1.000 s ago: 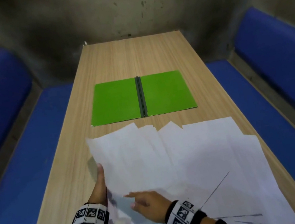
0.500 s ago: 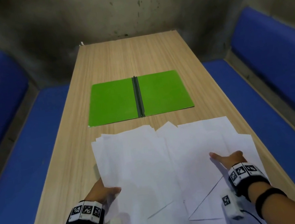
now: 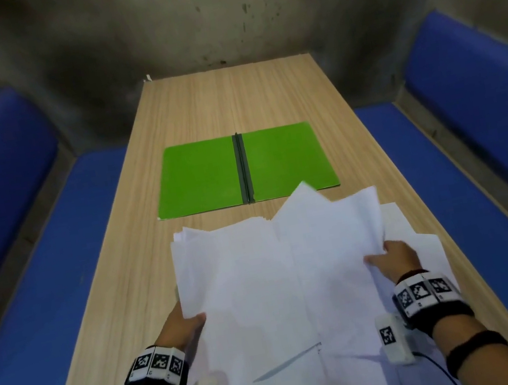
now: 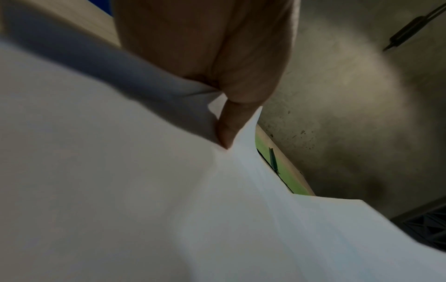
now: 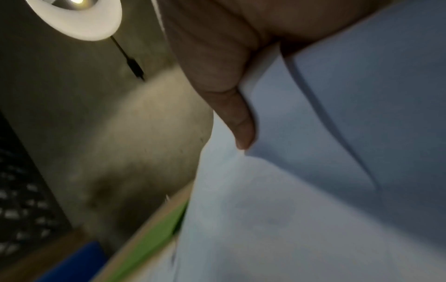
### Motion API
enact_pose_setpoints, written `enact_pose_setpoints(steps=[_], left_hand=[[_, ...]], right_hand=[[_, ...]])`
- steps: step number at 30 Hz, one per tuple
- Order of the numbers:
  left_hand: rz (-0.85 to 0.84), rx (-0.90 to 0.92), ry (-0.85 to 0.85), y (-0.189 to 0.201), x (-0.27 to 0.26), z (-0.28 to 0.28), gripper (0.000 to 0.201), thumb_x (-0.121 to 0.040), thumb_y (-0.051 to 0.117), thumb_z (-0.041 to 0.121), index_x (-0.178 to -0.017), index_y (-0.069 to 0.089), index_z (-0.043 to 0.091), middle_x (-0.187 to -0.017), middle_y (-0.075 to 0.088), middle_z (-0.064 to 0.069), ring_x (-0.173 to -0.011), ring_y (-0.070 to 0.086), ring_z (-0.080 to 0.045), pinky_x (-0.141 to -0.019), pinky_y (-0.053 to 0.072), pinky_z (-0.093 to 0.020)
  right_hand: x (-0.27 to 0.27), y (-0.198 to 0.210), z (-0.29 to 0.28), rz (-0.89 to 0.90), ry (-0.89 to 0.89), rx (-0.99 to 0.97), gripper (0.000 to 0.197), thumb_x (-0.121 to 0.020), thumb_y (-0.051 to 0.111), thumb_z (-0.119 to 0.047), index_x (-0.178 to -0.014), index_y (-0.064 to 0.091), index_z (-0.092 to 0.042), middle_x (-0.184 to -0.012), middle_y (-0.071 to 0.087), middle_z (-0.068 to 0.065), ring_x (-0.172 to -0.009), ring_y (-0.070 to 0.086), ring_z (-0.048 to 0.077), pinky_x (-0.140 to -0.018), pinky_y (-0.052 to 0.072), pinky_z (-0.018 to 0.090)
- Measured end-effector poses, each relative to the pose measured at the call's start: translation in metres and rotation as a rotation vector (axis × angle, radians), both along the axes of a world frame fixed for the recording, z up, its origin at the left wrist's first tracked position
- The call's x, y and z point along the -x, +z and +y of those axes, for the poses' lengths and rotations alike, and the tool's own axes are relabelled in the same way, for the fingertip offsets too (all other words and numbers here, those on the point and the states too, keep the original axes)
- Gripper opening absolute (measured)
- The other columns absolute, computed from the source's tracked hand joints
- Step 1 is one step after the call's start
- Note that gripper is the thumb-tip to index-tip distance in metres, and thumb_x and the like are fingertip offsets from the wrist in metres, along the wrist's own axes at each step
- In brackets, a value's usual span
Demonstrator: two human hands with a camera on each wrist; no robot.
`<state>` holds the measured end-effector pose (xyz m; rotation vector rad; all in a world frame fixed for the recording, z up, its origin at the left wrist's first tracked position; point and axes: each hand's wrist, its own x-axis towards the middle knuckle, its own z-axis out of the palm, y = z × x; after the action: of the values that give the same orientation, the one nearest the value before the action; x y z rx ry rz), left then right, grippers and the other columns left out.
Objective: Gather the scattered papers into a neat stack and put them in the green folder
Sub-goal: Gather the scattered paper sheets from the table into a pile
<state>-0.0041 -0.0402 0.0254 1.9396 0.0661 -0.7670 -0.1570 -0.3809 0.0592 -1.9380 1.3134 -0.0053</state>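
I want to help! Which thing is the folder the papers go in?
Look at the long wooden table. Past the white papers held by both hands, the folder lies open and flat. It is the only bright green thing, with a dark strip down its middle.

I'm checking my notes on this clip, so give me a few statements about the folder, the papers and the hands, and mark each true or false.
1. The green folder lies open on the table. True.
2. The papers are already inside the folder. False: they lie in front of it, one corner overlapping its near edge.
3. The left hand holds the papers' left edge. True.
4. The right hand rests on the folder. False: it grips papers on the right.
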Motion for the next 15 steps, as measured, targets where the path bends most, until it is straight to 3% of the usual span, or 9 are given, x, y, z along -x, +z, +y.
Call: enact_pose_setpoints(steps=[3, 5, 7, 9, 11, 13, 14, 15], left_hand=[[-0.051, -0.058, 0.005, 0.003, 0.001, 0.002, 0.057, -0.084, 0.055, -0.004, -0.136, 0.034, -0.001, -0.139, 0.045, -0.021, -0.129, 0.043, -0.035, -0.109, 0.031, -0.045], [-0.064, -0.052, 0.020, 0.005, 0.003, 0.001, 0.056, -0.084, 0.055, -0.004, -0.136, 0.035, -0.001, -0.137, 0.047, -0.019, -0.128, 0.042, -0.035, -0.109, 0.030, -0.044], [-0.047, 0.011, 0.029, 0.004, 0.004, -0.001, 0.059, -0.083, 0.057, -0.001, -0.137, 0.034, 0.000, -0.133, 0.048, -0.012, -0.128, 0.043, -0.033, -0.109, 0.031, -0.044], [-0.024, 0.074, 0.023, 0.000, 0.005, -0.002, 0.067, -0.077, 0.062, 0.007, -0.138, 0.035, 0.004, -0.135, 0.049, -0.015, -0.126, 0.045, -0.034, -0.109, 0.032, -0.047], [0.002, 0.149, 0.040, -0.010, 0.004, -0.002, 0.073, -0.069, 0.065, 0.013, -0.137, 0.037, 0.007, -0.134, 0.051, -0.016, -0.122, 0.049, -0.033, -0.108, 0.035, -0.050], [0.057, 0.230, 0.059, -0.008, 0.007, -0.003, 0.075, -0.062, 0.066, 0.015, -0.134, 0.043, 0.010, -0.127, 0.058, -0.015, -0.115, 0.055, -0.032, -0.101, 0.042, -0.050], [0.080, 0.276, 0.079, -0.004, 0.010, -0.005, 0.072, -0.061, 0.067, 0.013, -0.130, 0.046, 0.010, -0.121, 0.061, -0.013, -0.111, 0.057, -0.030, -0.096, 0.046, -0.046], [0.091, 0.295, 0.092, 0.000, 0.013, -0.006, 0.070, -0.060, 0.067, 0.010, -0.127, 0.046, 0.009, -0.116, 0.061, -0.011, -0.108, 0.056, -0.027, -0.090, 0.047, -0.039]], right_hand=[[0.005, 0.033, -0.022, -0.340, -0.113, 0.039, 0.034, -0.080, 0.067, -0.008, -0.109, 0.062, 0.009, -0.113, 0.064, 0.026, -0.102, 0.061, 0.037, -0.084, 0.047, 0.041], [0.007, 0.060, -0.025, -0.572, -0.129, -0.055, 0.030, -0.079, 0.068, -0.007, -0.107, 0.063, 0.005, -0.101, 0.069, 0.019, -0.086, 0.066, 0.028, -0.072, 0.053, 0.032], [0.007, 0.086, -0.020, -0.768, -0.094, -0.224, 0.017, -0.079, 0.067, -0.007, -0.096, 0.065, -0.003, -0.080, 0.076, 0.001, -0.067, 0.070, 0.015, -0.057, 0.056, 0.020], [0.004, 0.101, -0.010, -0.926, -0.023, -0.410, 0.023, -0.073, 0.070, -0.010, -0.095, 0.065, -0.011, -0.077, 0.077, -0.005, -0.069, 0.072, 0.011, -0.057, 0.056, 0.020], [-0.004, 0.097, 0.002, -0.972, 0.021, -0.542, 0.048, -0.054, 0.079, -0.021, -0.098, 0.065, -0.010, -0.084, 0.077, -0.001, -0.075, 0.072, 0.015, -0.062, 0.058, 0.025], [-0.014, 0.074, 0.016, -0.899, 0.017, -0.590, 0.070, -0.035, 0.088, -0.032, -0.097, 0.065, -0.007, -0.085, 0.077, 0.004, -0.075, 0.072, 0.019, -0.064, 0.059, 0.028], [-0.020, 0.061, 0.024, -0.822, 0.013, -0.596, 0.075, -0.034, 0.091, -0.032, -0.099, 0.065, -0.005, -0.088, 0.076, 0.009, -0.077, 0.071, 0.023, -0.069, 0.059, 0.031], [-0.027, 0.046, 0.033, -0.745, 0.010, -0.600, 0.069, -0.044, 0.090, -0.026, -0.103, 0.063, -0.003, -0.096, 0.073, 0.015, -0.082, 0.069, 0.028, -0.076, 0.058, 0.035]])
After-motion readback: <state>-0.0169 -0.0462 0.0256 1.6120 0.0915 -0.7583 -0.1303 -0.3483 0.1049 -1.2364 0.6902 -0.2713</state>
